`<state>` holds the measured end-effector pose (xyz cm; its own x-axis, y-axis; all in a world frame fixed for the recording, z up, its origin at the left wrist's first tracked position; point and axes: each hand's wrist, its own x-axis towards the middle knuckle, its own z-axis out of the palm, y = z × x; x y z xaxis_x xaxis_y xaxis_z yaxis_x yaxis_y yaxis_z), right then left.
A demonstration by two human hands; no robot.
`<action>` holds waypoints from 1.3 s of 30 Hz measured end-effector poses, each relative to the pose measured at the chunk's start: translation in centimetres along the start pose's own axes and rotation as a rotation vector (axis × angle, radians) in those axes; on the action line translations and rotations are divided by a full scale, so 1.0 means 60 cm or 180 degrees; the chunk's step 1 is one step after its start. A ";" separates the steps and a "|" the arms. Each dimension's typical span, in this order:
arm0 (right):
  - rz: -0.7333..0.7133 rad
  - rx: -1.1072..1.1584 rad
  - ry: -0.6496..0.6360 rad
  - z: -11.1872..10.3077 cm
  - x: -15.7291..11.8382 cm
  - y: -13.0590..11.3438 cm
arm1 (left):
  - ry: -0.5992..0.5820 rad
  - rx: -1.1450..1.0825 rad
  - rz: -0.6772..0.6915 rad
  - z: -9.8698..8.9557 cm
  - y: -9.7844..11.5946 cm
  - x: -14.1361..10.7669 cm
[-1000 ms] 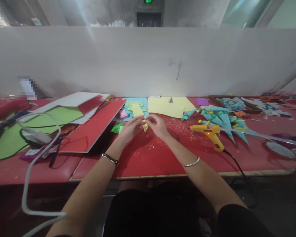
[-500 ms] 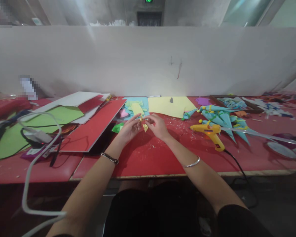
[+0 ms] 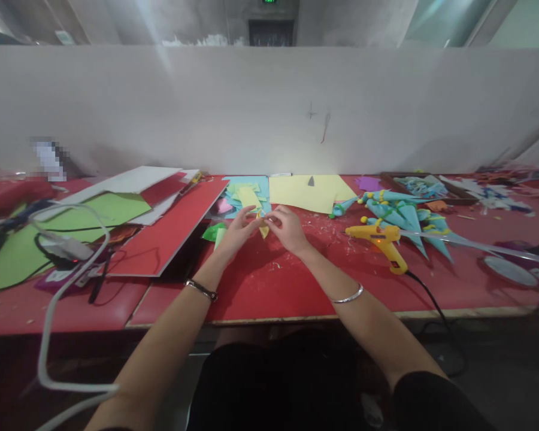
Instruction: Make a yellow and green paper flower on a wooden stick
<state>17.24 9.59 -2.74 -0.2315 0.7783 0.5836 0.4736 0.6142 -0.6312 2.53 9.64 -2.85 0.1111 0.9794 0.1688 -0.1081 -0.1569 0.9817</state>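
A small yellow piece (image 3: pixel 263 231) hangs between my two hands, above the red table (image 3: pixel 269 293). My left hand (image 3: pixel 239 232) has its fingertips closed on the piece from the left. From the right, my right hand (image 3: pixel 287 228) pinches at the same piece, fingertips close to the other hand's. The fingers hide much of it. Just behind lie yellow paper strips (image 3: pixel 248 196) on blue sheets, and a larger pale yellow sheet (image 3: pixel 300 193). A bright green piece (image 3: pixel 213 231) is to the left of my left hand.
On the right lie a yellow glue gun (image 3: pixel 379 239) with a black cord, blue paper cones (image 3: pixel 406 218) and a tray (image 3: pixel 458 194) of scraps. Red boards (image 3: pixel 170 230), a green sheet (image 3: pixel 117 209) and a white cable (image 3: pixel 49 317) are on the left. A pale partition (image 3: pixel 269 108) stands behind.
My fingertips have shifted around the yellow piece, and the left fingers have come closer together near the right ones. The piece hangs slightly differently. The view has moved a little.
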 end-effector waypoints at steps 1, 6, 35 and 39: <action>0.0008 0.0031 0.0027 0.000 0.000 -0.001 | 0.0065 0.0166 0.0102 0.000 -0.002 0.001; 0.0012 0.0054 0.0134 -0.001 -0.001 -0.006 | 0.0322 0.0440 0.0516 0.002 -0.002 0.003; 0.0001 0.0083 0.0092 -0.011 0.001 -0.009 | -0.0340 0.0816 0.0591 -0.013 -0.009 0.014; 0.0069 0.0122 0.0142 -0.011 0.000 -0.008 | -0.0351 0.0877 0.0552 -0.015 -0.006 0.013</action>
<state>17.59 9.24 -2.07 -0.1830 0.7855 0.5911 0.4450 0.6024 -0.6627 1.78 10.55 -3.18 0.2221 0.9178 0.3291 0.1346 -0.3631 0.9220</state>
